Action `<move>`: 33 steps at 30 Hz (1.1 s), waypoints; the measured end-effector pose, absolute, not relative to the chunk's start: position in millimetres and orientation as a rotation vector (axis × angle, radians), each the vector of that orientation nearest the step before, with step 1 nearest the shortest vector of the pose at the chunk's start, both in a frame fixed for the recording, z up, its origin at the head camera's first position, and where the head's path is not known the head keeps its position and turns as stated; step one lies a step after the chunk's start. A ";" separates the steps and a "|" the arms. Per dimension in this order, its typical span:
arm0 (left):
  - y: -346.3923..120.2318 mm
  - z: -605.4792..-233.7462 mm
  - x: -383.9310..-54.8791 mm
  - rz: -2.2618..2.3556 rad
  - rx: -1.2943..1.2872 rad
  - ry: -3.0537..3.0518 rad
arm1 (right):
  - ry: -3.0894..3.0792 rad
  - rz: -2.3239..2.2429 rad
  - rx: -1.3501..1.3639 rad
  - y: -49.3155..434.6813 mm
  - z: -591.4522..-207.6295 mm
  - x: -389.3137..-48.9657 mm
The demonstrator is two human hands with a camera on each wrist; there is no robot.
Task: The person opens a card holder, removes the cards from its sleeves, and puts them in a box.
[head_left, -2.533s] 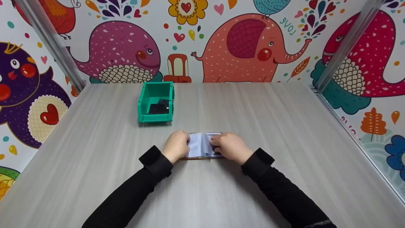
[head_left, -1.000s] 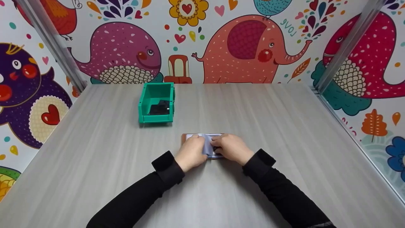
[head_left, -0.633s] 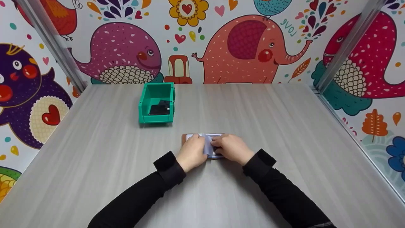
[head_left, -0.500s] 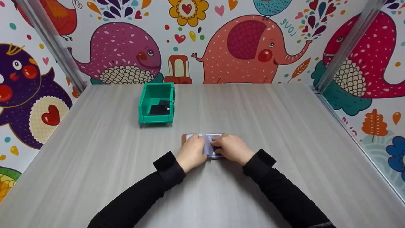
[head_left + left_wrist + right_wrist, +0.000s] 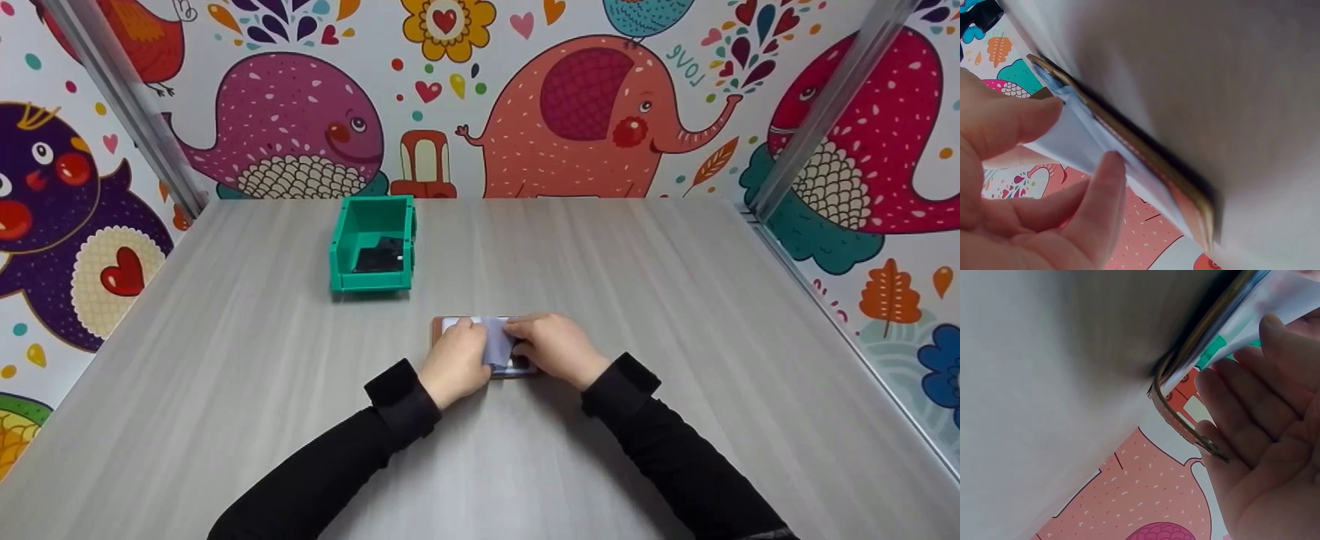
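Observation:
A small card holder (image 5: 437, 330) with a brown cover and pale plastic sleeves lies opened out on the table. My left hand (image 5: 455, 361) holds its left half, with fingertips on the sleeves, as the left wrist view shows. One translucent sleeve (image 5: 496, 343) stands raised between the two hands. My right hand (image 5: 559, 349) pinches that sleeve near its right edge, the thumb (image 5: 1275, 329) against it in the right wrist view. A dark patch (image 5: 519, 360) shows under the right fingers. There the brown cover's end (image 5: 1185, 430) curves up beside the right hand's fingers.
Behind and left of the card holder, a green open-fronted bin (image 5: 371, 281) holds black flat items (image 5: 381, 256). Patterned wall panels (image 5: 570, 112) and metal posts (image 5: 124, 112) border the table (image 5: 637, 262) at the back and sides.
My left hand first moved right from the holder's left edge onto its middle. Lately my right hand has shifted slightly right, and the translucent sleeve now spreads wider between the hands.

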State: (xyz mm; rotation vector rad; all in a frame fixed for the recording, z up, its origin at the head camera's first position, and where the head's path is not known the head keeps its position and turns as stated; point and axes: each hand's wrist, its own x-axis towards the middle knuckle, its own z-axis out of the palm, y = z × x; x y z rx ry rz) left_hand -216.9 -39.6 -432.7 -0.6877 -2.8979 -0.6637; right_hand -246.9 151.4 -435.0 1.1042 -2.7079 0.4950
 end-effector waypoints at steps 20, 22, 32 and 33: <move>-48.7 -431.3 -219.2 -0.877 -0.626 -2.853 | -2.751 0.528 0.870 154.6 -429.6 -245.3; -50.6 -431.4 -219.7 -0.897 -0.628 -2.834 | -2.750 0.529 0.867 154.9 -429.5 -245.4; -57.2 -423.4 -220.8 -0.975 -0.528 -2.851 | -2.759 0.533 0.902 157.0 -429.0 -244.9; -57.9 -422.3 -220.5 -0.989 -0.502 -2.863 | -2.763 0.533 0.906 157.2 -429.0 -244.7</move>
